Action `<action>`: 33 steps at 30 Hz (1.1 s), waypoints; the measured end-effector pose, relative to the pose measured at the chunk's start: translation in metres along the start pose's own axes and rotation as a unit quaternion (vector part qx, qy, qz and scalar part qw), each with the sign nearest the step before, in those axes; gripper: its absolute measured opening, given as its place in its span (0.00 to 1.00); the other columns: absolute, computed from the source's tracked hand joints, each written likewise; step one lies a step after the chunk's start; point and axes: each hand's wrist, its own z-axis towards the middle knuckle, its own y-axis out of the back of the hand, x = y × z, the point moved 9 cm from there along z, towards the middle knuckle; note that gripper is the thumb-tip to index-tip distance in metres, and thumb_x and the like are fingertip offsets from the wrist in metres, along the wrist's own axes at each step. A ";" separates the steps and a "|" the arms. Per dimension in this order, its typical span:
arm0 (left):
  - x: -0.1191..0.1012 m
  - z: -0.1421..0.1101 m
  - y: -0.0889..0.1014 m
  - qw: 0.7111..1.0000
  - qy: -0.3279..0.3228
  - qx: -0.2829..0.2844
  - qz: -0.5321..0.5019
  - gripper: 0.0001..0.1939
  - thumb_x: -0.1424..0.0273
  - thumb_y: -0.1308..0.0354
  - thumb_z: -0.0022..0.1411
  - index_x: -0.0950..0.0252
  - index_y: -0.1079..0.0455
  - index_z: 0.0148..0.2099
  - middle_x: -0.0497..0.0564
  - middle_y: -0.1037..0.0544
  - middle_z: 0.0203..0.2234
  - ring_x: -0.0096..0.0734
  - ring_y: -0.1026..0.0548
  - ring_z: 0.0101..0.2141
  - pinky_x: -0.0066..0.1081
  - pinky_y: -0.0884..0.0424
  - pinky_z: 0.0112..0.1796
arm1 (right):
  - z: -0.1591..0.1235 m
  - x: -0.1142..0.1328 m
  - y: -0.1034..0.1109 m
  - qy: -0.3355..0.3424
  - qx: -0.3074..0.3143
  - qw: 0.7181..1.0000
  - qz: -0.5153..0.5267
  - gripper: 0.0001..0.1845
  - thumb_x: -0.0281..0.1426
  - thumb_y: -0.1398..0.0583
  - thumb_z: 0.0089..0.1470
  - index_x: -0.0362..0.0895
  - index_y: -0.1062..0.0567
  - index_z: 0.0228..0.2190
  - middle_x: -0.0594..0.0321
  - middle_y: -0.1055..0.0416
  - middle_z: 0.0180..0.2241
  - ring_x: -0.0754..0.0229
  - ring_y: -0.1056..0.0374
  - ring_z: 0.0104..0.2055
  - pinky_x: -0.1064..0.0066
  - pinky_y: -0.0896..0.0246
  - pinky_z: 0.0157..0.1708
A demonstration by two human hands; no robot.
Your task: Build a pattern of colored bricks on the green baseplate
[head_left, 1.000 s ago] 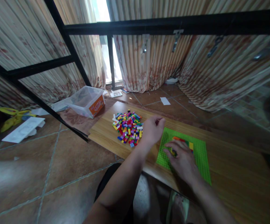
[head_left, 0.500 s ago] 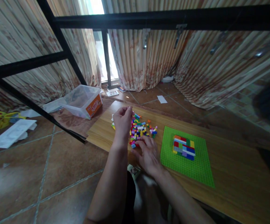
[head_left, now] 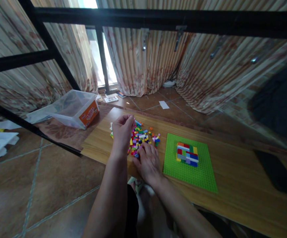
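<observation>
A heap of small, many-coloured toy bricks (head_left: 140,136) lies on the wooden table. My left hand (head_left: 123,129) is raised over the heap's left side, thumb and fingers pinched together. Whatever it holds, if anything, is hidden. At the near edge of the heap rests my right hand (head_left: 148,162), its thumb and curved fingers apart. A blue brick (head_left: 136,155) lies by those fingertips. To the right is a green baseplate (head_left: 190,178), carrying a flat block of joined bricks (head_left: 187,154) in red, white, blue, yellow and other colours.
Beyond the table's left end, a clear plastic box (head_left: 69,110) with an orange label sits on the floor. A dark flat object (head_left: 277,170) lies on the table's right part. Black metal bars (head_left: 143,19) cross in front of the curtains (head_left: 138,66).
The view has turned slightly to the right, so things sit further left. My left hand keeps its pinch over the heap, and my right hand stays at its near edge.
</observation>
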 end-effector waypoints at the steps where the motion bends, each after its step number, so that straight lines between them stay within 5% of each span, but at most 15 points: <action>1: 0.000 0.000 -0.001 1.000 0.000 0.002 0.002 0.08 0.67 0.37 0.50 0.67 0.30 0.28 0.43 0.31 0.18 0.17 0.38 0.19 0.21 0.41 0.23 | 0.000 -0.001 0.000 -0.002 -0.002 1.000 0.003 0.15 0.34 0.38 0.53 0.41 0.27 0.42 0.49 0.32 0.49 0.46 0.41 0.52 0.53 0.44 0.53; 20: 0.008 -0.002 -0.018 0.997 -0.001 0.037 0.063 0.10 0.66 0.37 0.48 0.68 0.30 0.28 0.43 0.32 0.17 0.16 0.40 0.17 0.21 0.46 0.20 | -0.005 -0.023 0.010 -0.039 -0.005 0.996 0.077 0.08 0.28 0.40 0.55 0.43 0.27 0.39 0.52 0.34 0.52 0.49 0.43 0.55 0.54 0.43 0.55; 27: 0.010 -0.005 -0.021 0.994 0.005 0.044 0.097 0.09 0.66 0.38 0.49 0.67 0.29 0.28 0.43 0.32 0.17 0.17 0.41 0.17 0.20 0.45 0.20 | -0.007 -0.035 0.048 -0.028 -0.044 0.988 0.149 0.03 0.28 0.42 0.58 0.45 0.28 0.36 0.58 0.29 0.41 0.54 0.37 0.47 0.60 0.40 0.49; 33: 0.028 -0.009 -0.036 0.983 0.027 0.112 0.145 0.10 0.65 0.36 0.48 0.67 0.26 0.29 0.47 0.27 0.21 0.22 0.34 0.22 0.21 0.39 0.23 | -0.026 -0.082 0.081 -0.071 -0.060 0.985 0.144 0.04 0.29 0.43 0.57 0.46 0.27 0.35 0.61 0.28 0.34 0.57 0.32 0.38 0.65 0.37 0.39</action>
